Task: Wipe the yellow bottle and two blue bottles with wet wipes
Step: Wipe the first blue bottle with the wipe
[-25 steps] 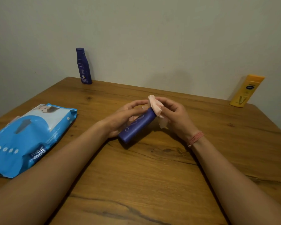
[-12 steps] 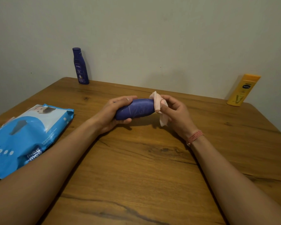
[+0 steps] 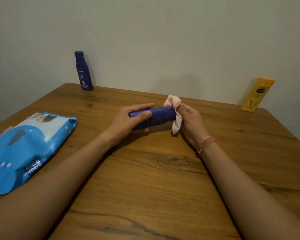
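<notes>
Change against the frame half a second earlier: little. The dark blue plastic bottle lying sideways [image 3: 156,118] remains held crosswise between both hands above the brown wood-grain table [image 3: 145,179]. The crumpled pale pink wet wipe [image 3: 175,111] has stayed at the bottle's right end, bunched slightly higher above it. One second ago the same bottle was tilted, its near end lower and toward the camera; it now lies roughly level, left to right.

Left hand [image 3: 128,122]: fingers curled over the top of the bottle's left half, thumb laid across the near face. Firm grip.
Right hand [image 3: 190,120]: fingers closed on the wipe, pressing it against the bottle's right end; a tail of wipe hangs below. A pink thread band [image 3: 205,144] sits on that wrist.

Count:
- Blue bottles: 2. One in hand; one upright dark blue lotion bottle with white label text [image 3: 83,71] at the far left table edge, by the wall.
- Yellow bottles: 1. Upright yellow plastic lotion bottle [image 3: 256,94], far right corner, leaning toward the wall.
- Wipes in use: 1.
- Wipe packs: 1. Flat light blue soft pack of wet wipes [image 3: 28,148], left side of the table, well apart from the hands.
</notes>
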A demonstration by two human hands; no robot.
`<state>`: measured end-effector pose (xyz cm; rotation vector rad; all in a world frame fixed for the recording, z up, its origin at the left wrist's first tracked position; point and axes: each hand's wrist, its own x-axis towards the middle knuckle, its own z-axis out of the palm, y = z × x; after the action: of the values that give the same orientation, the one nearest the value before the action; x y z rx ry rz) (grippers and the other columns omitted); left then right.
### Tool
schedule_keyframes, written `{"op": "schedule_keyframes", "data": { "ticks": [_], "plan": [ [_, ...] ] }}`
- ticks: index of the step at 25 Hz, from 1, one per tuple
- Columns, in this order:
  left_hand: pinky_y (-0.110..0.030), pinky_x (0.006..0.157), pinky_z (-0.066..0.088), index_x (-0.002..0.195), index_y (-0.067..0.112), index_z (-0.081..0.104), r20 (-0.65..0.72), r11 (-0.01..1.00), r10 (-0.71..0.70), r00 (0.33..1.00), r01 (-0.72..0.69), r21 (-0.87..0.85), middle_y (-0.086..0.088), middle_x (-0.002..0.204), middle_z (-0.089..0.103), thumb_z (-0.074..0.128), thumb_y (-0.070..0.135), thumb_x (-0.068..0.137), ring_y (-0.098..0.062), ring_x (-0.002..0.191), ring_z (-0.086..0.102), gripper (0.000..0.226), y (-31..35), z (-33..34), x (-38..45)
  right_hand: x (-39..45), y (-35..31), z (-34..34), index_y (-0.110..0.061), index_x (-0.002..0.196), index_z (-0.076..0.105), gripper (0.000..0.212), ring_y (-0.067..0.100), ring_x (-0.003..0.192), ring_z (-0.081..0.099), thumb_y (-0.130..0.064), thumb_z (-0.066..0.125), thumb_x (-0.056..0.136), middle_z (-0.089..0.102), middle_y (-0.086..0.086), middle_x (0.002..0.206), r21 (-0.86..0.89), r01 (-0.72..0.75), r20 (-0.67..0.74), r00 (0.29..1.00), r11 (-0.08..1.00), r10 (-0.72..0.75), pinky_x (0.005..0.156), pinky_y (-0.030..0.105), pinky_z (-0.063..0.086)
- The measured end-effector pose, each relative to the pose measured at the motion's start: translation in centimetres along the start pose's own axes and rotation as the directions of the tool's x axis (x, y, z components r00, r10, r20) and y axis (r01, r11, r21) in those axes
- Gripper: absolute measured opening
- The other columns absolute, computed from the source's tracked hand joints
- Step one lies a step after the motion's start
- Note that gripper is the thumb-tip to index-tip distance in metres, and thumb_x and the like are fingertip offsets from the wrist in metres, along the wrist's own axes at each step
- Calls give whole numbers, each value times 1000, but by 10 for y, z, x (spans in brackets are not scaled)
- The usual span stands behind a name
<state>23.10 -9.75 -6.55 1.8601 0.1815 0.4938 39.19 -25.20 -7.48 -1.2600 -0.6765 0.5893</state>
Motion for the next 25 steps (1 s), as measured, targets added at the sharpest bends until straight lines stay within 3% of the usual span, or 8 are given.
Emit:
{"op": "schedule_keyframes", "data": {
  "ticks": [3, 5, 7, 10, 13, 17, 20, 25],
  "plan": [
    [-30, 69, 59, 130, 20, 63, 14, 925, -170, 985, 164, -342, -7, 129, 58, 61, 33, 90, -22, 102, 69, 41, 2, 5, 1, 4, 2, 1, -14, 112, 69, 28, 14, 86, 61, -32, 54, 97, 69, 0, 96, 24, 109, -207, 973, 994, -102, 78, 31, 51],
    [-28, 66, 59, 128, 13, 64, -24, 870, -224, 974, 189, -456, -12, 124, 61, 59, 29, 94, -19, 93, 69, 37, 4, 8, 3, 6, -1, -4, -17, 113, 70, 23, 12, 92, 63, -27, 58, 96, 70, -3, 101, -44, 148, -429, 890, 988, -152, 78, 28, 52],
    [-27, 66, 59, 123, 10, 65, -37, 837, -274, 961, 219, -502, -13, 120, 60, 58, 28, 96, -17, 90, 67, 33, 7, 8, 3, 4, -4, -5, -21, 117, 67, 25, 10, 101, 64, -20, 62, 93, 69, -2, 111, -195, 181, -487, 835, 964, -255, 76, 19, 53],
    [-27, 67, 59, 120, 9, 64, -4, 813, -320, 947, 273, -514, -18, 121, 57, 57, 36, 96, -24, 95, 65, 37, 9, 8, 2, -7, -3, 16, -27, 115, 63, 26, 0, 99, 60, -16, 63, 91, 65, -7, 111, -555, 387, -137, 830, 736, -540, 79, 14, 52],
    [-30, 69, 60, 121, 7, 60, 21, 802, -327, 945, 289, -522, -21, 124, 57, 52, 48, 94, -29, 100, 64, 49, 11, 13, 0, -13, 6, 42, -17, 109, 68, 18, -1, 99, 56, -13, 64, 91, 65, -7, 106, -705, 566, 214, 743, 426, -634, 89, 12, 45],
    [-28, 68, 60, 122, 10, 59, 20, 803, -329, 944, 291, -521, -21, 121, 59, 49, 53, 90, -26, 95, 68, 55, 16, 18, 0, -7, 1, 27, -15, 109, 68, 19, 1, 96, 55, -13, 65, 91, 66, -1, 106, -743, 428, 18, 781, 514, -624, 85, 5, 43],
    [-27, 65, 60, 124, 9, 58, 17, 803, -331, 943, 291, -520, -20, 121, 59, 49, 54, 89, -24, 91, 68, 57, 16, 18, 0, -5, -2, 13, -14, 110, 65, 19, 3, 95, 55, -11, 64, 91, 65, 0, 106, -753, 325, -108, 797, 573, -594, 83, 13, 50],
    [-34, 72, 61, 123, 7, 58, -18, 816, -317, 948, 263, -516, -18, 113, 64, 41, 55, 96, -24, 94, 67, 57, 12, 18, 2, -18, 4, 50, -11, 104, 67, 14, 11, 97, 59, -12, 64, 90, 64, 2, 103, -677, 627, 318, 722, 386, -615, 89, 21, 48]
  ]
}}
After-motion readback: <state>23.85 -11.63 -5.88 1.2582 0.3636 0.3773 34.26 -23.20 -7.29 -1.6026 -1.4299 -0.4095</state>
